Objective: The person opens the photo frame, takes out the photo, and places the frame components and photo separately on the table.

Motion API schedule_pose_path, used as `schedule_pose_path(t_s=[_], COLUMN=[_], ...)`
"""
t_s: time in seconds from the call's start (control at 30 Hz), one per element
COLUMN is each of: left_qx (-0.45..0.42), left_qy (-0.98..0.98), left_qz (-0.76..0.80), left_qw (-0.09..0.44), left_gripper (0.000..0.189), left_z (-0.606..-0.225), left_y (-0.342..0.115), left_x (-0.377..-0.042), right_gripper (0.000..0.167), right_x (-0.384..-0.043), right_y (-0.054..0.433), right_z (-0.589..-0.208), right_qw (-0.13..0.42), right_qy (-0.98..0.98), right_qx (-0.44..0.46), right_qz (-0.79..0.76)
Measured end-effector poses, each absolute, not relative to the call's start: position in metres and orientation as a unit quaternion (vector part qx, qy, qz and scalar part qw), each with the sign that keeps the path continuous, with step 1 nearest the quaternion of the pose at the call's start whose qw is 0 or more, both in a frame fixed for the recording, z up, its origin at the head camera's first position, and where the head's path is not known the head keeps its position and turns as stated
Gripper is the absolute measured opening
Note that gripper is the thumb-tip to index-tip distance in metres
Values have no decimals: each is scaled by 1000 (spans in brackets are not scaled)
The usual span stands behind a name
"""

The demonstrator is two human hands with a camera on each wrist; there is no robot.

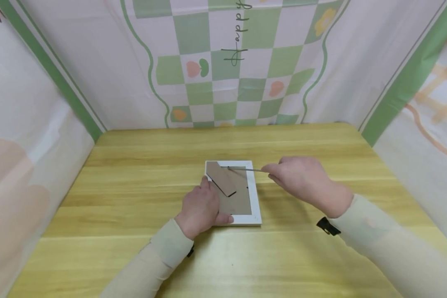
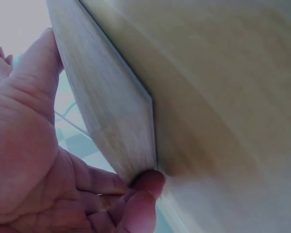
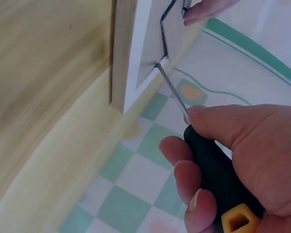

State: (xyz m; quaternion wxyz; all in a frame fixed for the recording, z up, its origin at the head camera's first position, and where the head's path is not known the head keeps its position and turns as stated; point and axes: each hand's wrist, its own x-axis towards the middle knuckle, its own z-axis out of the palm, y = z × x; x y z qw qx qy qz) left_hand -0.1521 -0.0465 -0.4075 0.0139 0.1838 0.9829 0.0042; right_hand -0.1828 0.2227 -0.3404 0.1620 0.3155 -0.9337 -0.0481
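Pale sleeves (image 1: 387, 240) lie nearest. Right hand (image 1: 305, 180) grips a screwdriver (image 3: 213, 167); left hand (image 1: 201, 209) holds the picture frame (image 1: 252, 196) on the counter (image 1: 134, 165), between both hands. Tip is placed, but work seems unfinished: backing (image 1: 242, 203) sits inside.

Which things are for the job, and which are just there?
For the job:
- frame
- screwdriver, its tip at the frame
- left hand, holding the frame
- right hand, gripping the screwdriver

Just there:
- checked cloth behind
- table underneath
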Motion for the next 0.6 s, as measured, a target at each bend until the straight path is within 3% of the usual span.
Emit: schedule_pose_path(t_s=[0.17, 0.43, 0.6], left_qx=[180, 175, 175], left_qy=[983, 984, 984], left_qz=[18, 21, 19], left_qw=[28, 35, 41], left_gripper=[121, 121, 121], left_z=[-406, -406, -405], left_y=[-47, -48, -48], left_x=[-152, -153, -153], right_gripper=[24, 25, 25], right_x=[-185, -191, -199], right_y=[222, 223, 223], right_z=[-344, -342, -332], right_qw=[194, 199, 126], right_qy=[-925, -924, -946], right_qx=[324, 321, 294], right_qz=[-46, -53, -56])
